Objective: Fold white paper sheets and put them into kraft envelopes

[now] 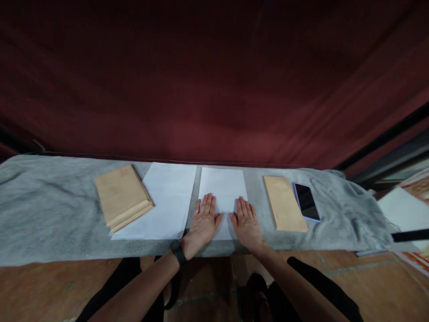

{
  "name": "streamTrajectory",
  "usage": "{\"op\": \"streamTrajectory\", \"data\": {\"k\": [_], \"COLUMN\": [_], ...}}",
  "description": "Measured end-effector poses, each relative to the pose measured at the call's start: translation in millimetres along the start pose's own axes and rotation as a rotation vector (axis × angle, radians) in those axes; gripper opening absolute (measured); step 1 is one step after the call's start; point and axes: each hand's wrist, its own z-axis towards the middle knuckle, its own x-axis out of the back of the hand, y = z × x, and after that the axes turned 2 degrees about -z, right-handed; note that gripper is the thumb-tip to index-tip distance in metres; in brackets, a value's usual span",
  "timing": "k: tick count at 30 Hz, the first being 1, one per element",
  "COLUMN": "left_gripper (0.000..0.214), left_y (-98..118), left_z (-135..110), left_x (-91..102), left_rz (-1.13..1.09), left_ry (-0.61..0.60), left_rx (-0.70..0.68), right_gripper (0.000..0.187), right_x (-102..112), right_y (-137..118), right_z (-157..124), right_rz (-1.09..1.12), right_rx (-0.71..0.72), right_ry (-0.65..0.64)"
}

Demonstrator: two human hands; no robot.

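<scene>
A white sheet of paper (223,181) lies on the grey cloth in front of me. My left hand (203,221) rests flat on its left side, fingers stretched out and pointing away from me. Flat on the right side of the same sheet lies my right hand (246,222), its fingers also extended. The two thumbs point toward each other with a small gap between them. Left of the sheet is a stack of white paper (167,197), partly covered by several brown envelopes (120,192). To the right lies another brown envelope or small stack of them (284,203).
Grey cloth (50,210) covers the narrow long surface. A phone (306,202) lies right of the right-hand envelope. Dark red fabric (214,98) hangs along the back edge. Printed sheets (407,214) are at the far right, and a tiled floor (368,281) shows below.
</scene>
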Motion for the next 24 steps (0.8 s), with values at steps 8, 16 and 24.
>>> {"op": "streamTrajectory", "data": {"k": [8, 16, 24], "left_gripper": [0.058, 0.061, 0.065], "left_y": [6.0, 7.5, -2.6], "left_z": [1.5, 0.4, -3.4], "left_x": [-1.9, -6.0, -11.8], "left_rz": [-0.053, -0.046, -0.048], "left_ry": [0.007, 0.015, 0.069], "left_rx": [-0.149, -0.111, -0.009], "right_gripper": [0.054, 0.053, 0.057], "right_x": [10.7, -0.3, -1.3], "right_y": [-18.7, -16.3, -6.5], "right_z": [14.0, 11.6, 8.8], "right_rz": [0.048, 0.075, 0.021], "right_rx": [0.096, 0.109, 0.014], "right_ry": [-0.071, -0.025, -0.005]}}
